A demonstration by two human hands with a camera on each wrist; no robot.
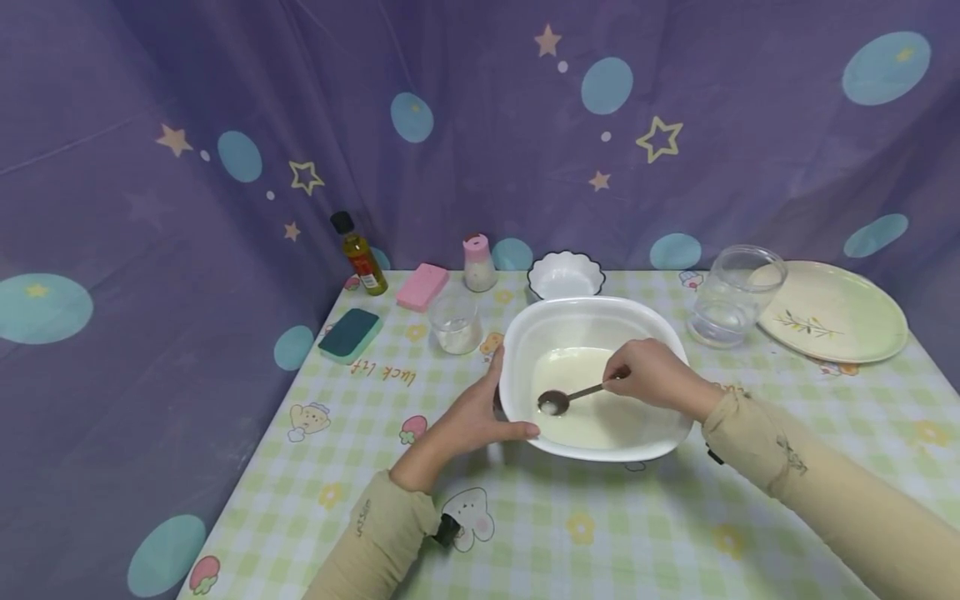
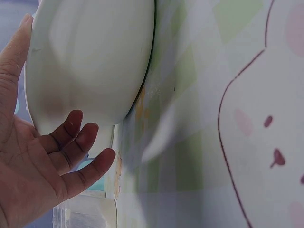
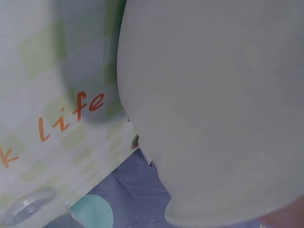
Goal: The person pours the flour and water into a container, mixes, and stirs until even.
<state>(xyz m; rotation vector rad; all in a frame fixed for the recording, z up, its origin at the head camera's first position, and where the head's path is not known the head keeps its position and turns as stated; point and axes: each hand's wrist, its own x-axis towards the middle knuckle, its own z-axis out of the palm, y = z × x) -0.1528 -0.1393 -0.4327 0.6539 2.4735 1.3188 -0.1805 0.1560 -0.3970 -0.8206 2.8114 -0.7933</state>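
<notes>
Table with green-checked cartoon cloth. On it: large white bowl near the middle, small scalloped white bowl behind it, glass cup, pink-capped shaker, pink block, oil bottle, teal sponge at left, glass jar lying tipped, probably empty, and a cream plate at right.

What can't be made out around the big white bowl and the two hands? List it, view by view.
- Head view: the label on the oil bottle is too small to read.
- Head view: what lies in the spoon is too small to tell.
- Left wrist view: the bowl shows only its outer wall; its contents are hidden.
- Right wrist view: the right hand and the spoon are hidden behind the bowl's wall.
- Left wrist view: the left hand is cut off by the edge.
</notes>
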